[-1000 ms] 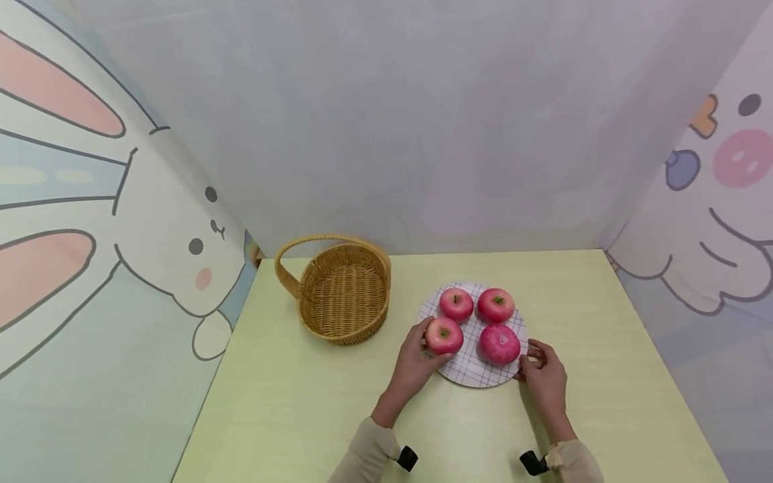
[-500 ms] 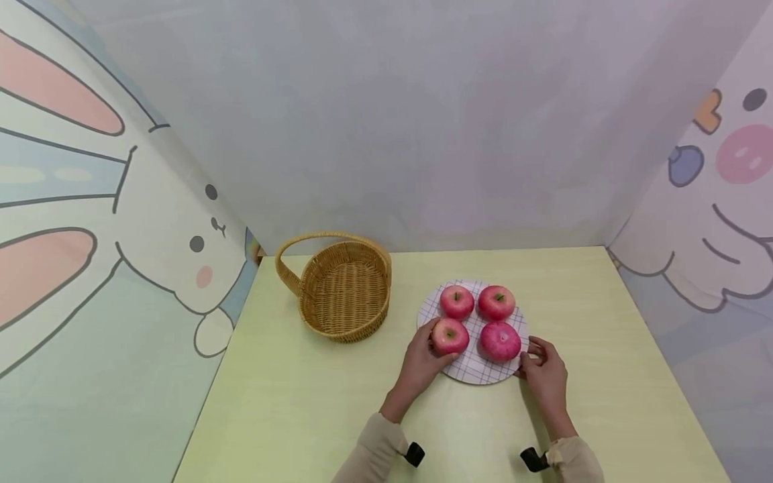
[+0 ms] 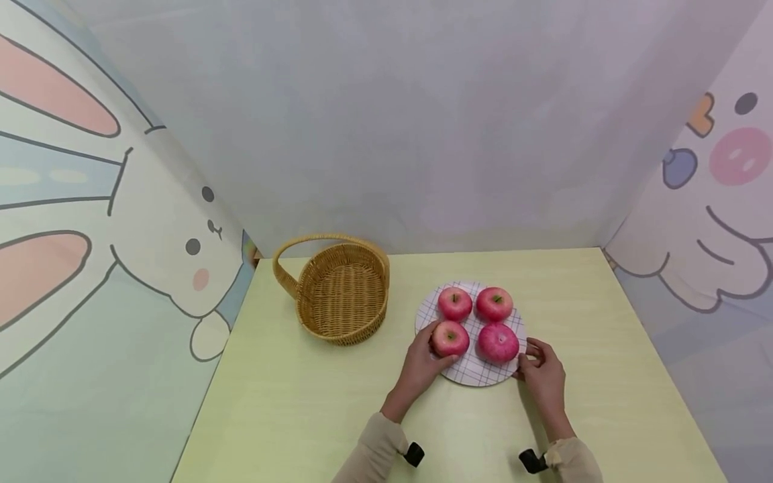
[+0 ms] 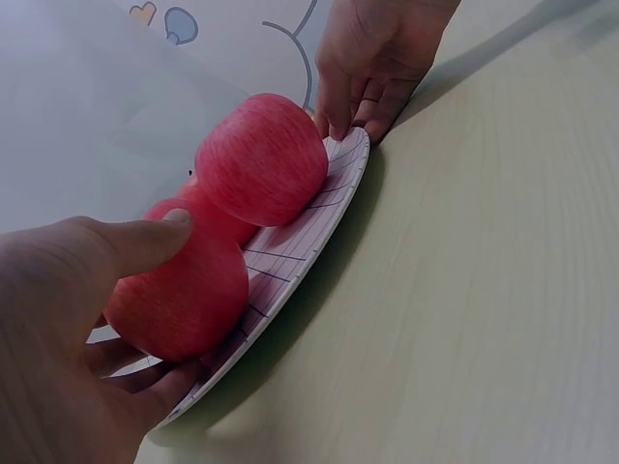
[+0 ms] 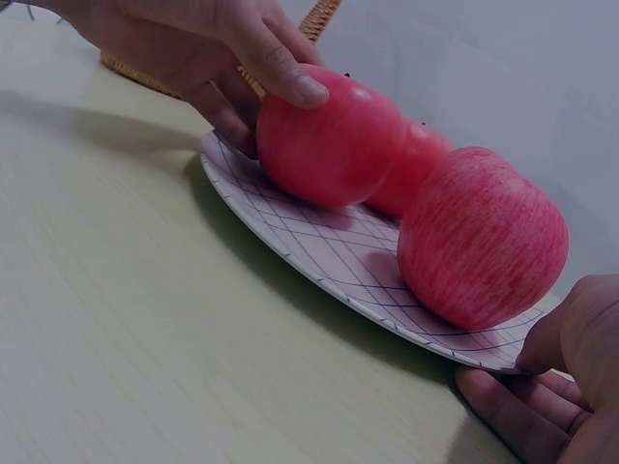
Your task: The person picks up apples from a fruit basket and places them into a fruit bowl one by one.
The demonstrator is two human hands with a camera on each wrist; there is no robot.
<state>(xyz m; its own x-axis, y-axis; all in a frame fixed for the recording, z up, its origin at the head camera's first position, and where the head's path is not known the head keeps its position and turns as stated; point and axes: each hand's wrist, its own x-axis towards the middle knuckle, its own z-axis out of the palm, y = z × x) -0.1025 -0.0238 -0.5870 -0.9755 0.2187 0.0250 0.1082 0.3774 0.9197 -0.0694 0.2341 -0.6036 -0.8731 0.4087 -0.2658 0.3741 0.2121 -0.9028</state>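
Note:
A round plate (image 3: pixel 477 372) with a checked line pattern bears several red apples. My left hand (image 3: pixel 418 367) grips the near-left apple (image 3: pixel 451 339), thumb on its near side and fingers around the far side and beneath. In the left wrist view that apple (image 4: pixel 189 295) sits low over the plate's edge. The darker near-right apple (image 3: pixel 498 343) shows its bottom end upward. Behind them lie two more, a far-left apple (image 3: pixel 455 304) and a far-right apple (image 3: pixel 494 305). At the plate's right rim, my right hand (image 3: pixel 545 381) pinches the edge, thumb above and fingers below.
A round wicker basket (image 3: pixel 362 332) with a tall handle (image 3: pixel 329 236) stands left of the plate, holding nothing. The pale yellow table (image 3: pixel 290 402) runs back to a plain grey wall (image 3: pixel 423 134). Side walls carry cartoon animals.
My left hand has moved the near-left apple slightly right, further over the plate, and then stayed still. The right hand keeps its hold on the rim.

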